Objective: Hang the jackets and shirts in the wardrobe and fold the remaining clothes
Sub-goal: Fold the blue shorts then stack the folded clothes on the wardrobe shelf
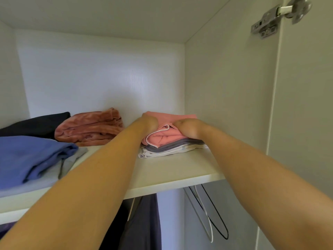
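Head view: Two bare forearms are seen reaching up and forward onto one wardrobe shelf [180, 170]. The left hand [150, 121] and the right hand [189, 129] are both laid on a folded pink garment [162, 137], one at each side of its front edge, with the wrists bent forward. The fingers are hidden behind the backs of the hands, so it cannot be told whether they are spread, pressed together or pinching the cloth.

The pink garment is set on top of a stack of three folded pieces at the right of the shelf, near the side wall: a grey piece [173, 143] lies under it and a white piece [162, 152] is at the bottom. One white cord [158, 133] is looped along the pink fold.

Four more folded pieces are counted at the left of the shelf: a rust velvet garment [90, 129] and a black garment [36, 123] towards the back, and a blue garment [30, 156] resting on a pale grey garment [72, 160] in front.

Below the shelf, one dark hanging garment [142, 222] is seen, and beside it a white wire hanger [211, 231] and a black wire hanger [224, 230]. One metal hinge [275, 17] is fixed at the upper right.

No brand, label or writing can be read.
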Demonstrator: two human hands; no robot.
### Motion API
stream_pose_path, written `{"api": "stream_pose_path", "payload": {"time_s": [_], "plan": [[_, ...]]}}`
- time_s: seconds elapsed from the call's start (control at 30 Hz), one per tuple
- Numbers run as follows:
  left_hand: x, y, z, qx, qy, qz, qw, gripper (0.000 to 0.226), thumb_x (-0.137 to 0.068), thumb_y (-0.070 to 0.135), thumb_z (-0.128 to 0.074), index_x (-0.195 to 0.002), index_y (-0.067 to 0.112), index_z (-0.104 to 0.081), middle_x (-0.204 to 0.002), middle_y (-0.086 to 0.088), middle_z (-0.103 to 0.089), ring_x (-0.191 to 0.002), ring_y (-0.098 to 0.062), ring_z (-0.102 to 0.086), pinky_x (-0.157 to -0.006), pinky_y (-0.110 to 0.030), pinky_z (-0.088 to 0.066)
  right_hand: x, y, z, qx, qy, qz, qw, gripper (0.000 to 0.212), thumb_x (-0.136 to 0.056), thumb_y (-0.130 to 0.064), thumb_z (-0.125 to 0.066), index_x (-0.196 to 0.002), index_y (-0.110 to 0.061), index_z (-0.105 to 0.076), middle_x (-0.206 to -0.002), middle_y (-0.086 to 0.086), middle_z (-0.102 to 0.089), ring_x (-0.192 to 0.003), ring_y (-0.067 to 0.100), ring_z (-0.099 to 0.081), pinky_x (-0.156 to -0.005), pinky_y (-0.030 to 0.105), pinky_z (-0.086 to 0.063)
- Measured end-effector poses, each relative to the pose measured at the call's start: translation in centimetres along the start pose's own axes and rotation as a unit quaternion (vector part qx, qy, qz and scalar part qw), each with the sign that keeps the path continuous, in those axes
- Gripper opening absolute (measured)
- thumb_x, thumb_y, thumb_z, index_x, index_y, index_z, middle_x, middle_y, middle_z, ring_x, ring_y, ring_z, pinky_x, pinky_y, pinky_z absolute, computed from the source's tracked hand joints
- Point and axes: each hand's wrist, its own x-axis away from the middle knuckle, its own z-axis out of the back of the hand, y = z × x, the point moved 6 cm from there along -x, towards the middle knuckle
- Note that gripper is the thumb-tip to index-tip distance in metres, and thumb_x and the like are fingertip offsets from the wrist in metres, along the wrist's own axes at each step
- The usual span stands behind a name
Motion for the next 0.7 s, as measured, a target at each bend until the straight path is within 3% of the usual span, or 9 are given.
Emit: {"api": "stream_pose_path", "payload": {"time_s": [0.1,0.2,0.27,0.37,0.5,0.6,0.7], "plan": [[-1.3,-0.1,-0.9,0.037,-0.011,0.006,0.999,0.042,-0.110,0.011,-0.036,-0.149,-0.004,-0.039,-0.152,-0.021,-0.046,-0.138,-0.035,-0.047,-0.095,-0.032,-0.042,-1.1,1.3,-0.3,0.005,0.018,-0.013,1.000,0.058,-0.103,-0.055,-0.024,-0.150,-0.030,-0.047,-0.160,0.000,-0.038,-0.145,0.024,-0.037,-0.116,0.037,-0.026],[-2.3,-0.8,-1.0,0.070,0.011,0.020,0.997,0.047,-0.111,0.013,-0.030,-0.155,-0.004,-0.029,-0.160,-0.021,-0.035,-0.144,-0.035,-0.040,-0.111,-0.032,-0.032,-1.7,1.7,-0.4,0.026,0.047,-0.010,0.999,0.057,-0.100,-0.056,-0.020,-0.145,-0.038,-0.050,-0.157,-0.001,-0.043,-0.140,0.027,-0.043,-0.104,0.038,-0.033],[-2.4,-1.5,-1.2,0.131,0.010,0.026,0.991,0.051,-0.109,0.020,-0.035,-0.157,0.004,-0.029,-0.159,-0.018,-0.037,-0.141,-0.035,-0.042,-0.112,-0.035,-0.034,-1.5,1.9,-0.4,0.039,0.082,-0.013,0.996,0.055,-0.098,-0.055,-0.019,-0.140,-0.043,-0.053,-0.152,0.000,-0.050,-0.134,0.029,-0.049,-0.095,0.040,-0.035],[-1.6,-2.3,-1.3,0.197,0.012,0.005,0.980,0.049,-0.103,0.032,-0.041,-0.148,0.012,-0.046,-0.145,-0.018,-0.053,-0.128,-0.036,-0.055,-0.109,-0.043,-0.045,-0.6,1.9,-0.2,0.022,0.142,-0.008,0.990,0.050,-0.099,-0.055,-0.026,-0.134,-0.037,-0.057,-0.142,0.005,-0.057,-0.126,0.031,-0.054,-0.091,0.040,-0.039],[0.0,-3.2,-0.8,0.240,0.018,0.036,0.970,0.052,-0.103,0.045,-0.036,-0.132,0.010,-0.061,-0.131,-0.018,-0.064,-0.114,-0.034,-0.063,-0.103,-0.041,-0.050,1.9,1.0,1.7,-0.040,0.246,-0.013,0.968,0.044,-0.100,-0.054,-0.037,-0.120,-0.024,-0.062,-0.128,0.009,-0.057,-0.116,0.034,-0.057,-0.097,0.043,-0.042],[2.0,-1.5,0.4,0.155,0.068,-0.027,0.985,0.051,-0.103,0.046,-0.037,-0.133,0.009,-0.059,-0.127,-0.017,-0.064,-0.099,-0.030,-0.058,-0.086,-0.033,-0.046,5.1,-0.2,2.7,-0.072,0.290,0.006,0.954,0.029,-0.097,-0.040,-0.048,-0.104,-0.020,-0.067,-0.115,0.011,-0.066,-0.106,0.034,-0.061,-0.089,0.039,-0.047],[6.3,1.0,0.2,0.019,0.168,-0.125,0.978,0.052,-0.096,0.043,-0.048,-0.139,0.014,-0.052,-0.140,-0.014,-0.055,-0.122,-0.035,-0.054,-0.094,-0.041,-0.046,9.2,-1.3,2.9,-0.100,0.315,0.032,0.943,0.016,-0.088,-0.028,-0.055,-0.089,-0.018,-0.068,-0.097,0.007,-0.071,-0.094,0.032,-0.063,-0.082,0.039,-0.053]]}}
